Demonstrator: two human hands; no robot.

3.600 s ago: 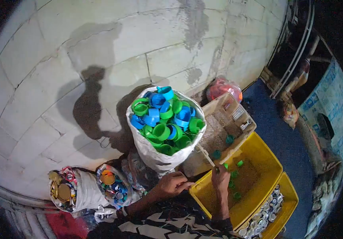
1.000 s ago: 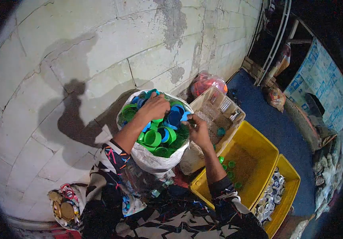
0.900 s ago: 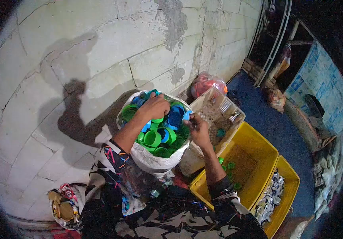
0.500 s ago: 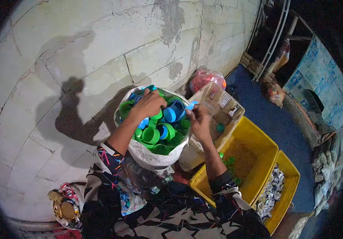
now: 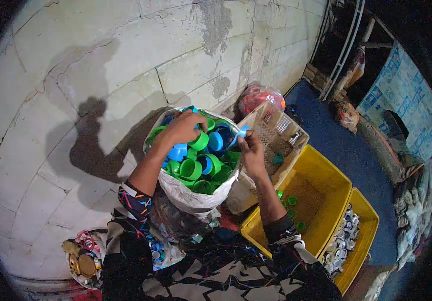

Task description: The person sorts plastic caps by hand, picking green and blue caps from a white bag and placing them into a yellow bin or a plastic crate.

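A white sack point(image 5: 196, 200) stands by the wall, full of green and blue plastic caps. My left hand point(image 5: 187, 128) is over the caps at the sack's back left, its fingers bent down among them; what they hold, if anything, is hidden. Between the thumb and fingers of my right hand point(image 5: 251, 150) is a light blue cap point(image 5: 242, 132), at the sack's right rim. A large green cap point(image 5: 190, 169) and a blue cap point(image 5: 215, 141) lie on top of the pile.
Right of the sack are a pale plastic crate point(image 5: 296, 145), a yellow bin point(image 5: 339, 175) with a few green caps and a yellow tray point(image 5: 369, 215) of small metallic pieces. A red bundle point(image 5: 261, 99) sits behind. Another bag point(image 5: 83, 261) stands at lower left.
My left hand has shifted slightly left within the sack, uncovering more green and blue caps. My right hand still holds the light blue cap, now turned a little and slightly lower.
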